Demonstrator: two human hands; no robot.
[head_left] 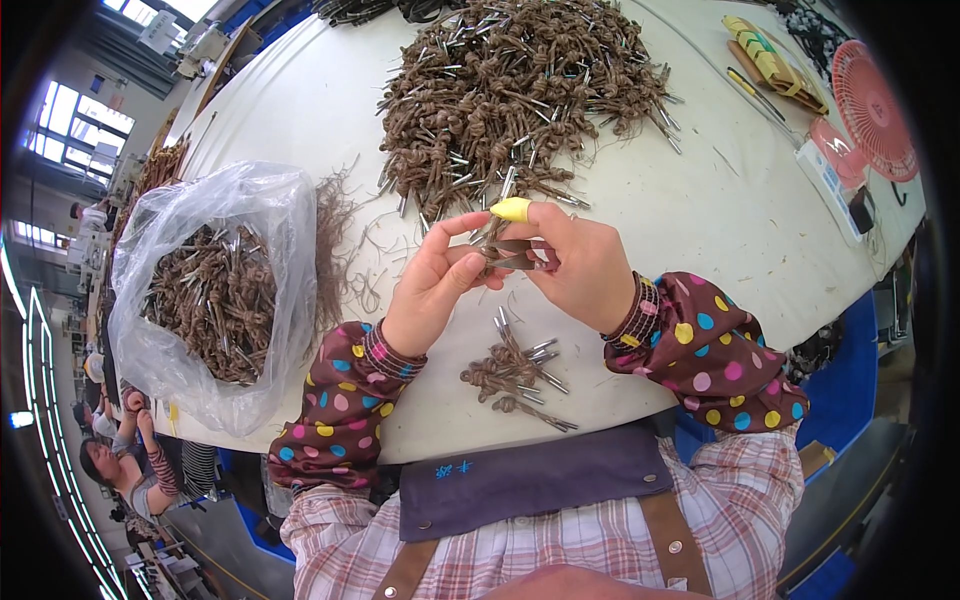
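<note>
Over the middle of the table my two hands meet. My left hand [432, 285] is closed, pinching a brown knotted cord [489, 238] between thumb and fingers. Closed beside it, my right hand [583, 262] has a yellow cover on one finger. In its grip are two flat dark blades that look like thread snips [516, 262], held against the cord; the fingers partly hide them. Below my hands lies a small pile of brown knotted cords with metal tips [505, 372]. Beyond them spreads a large heap of the same cords [530, 85].
A clear plastic bag [285, 215] full of knotted cords stands at the left, with loose brown thread scraps [332, 240] beside it. At the far right are a pink fan [872, 110], a yellow package [768, 55] and a pen [755, 92]. Another person [130, 475] sits at lower left.
</note>
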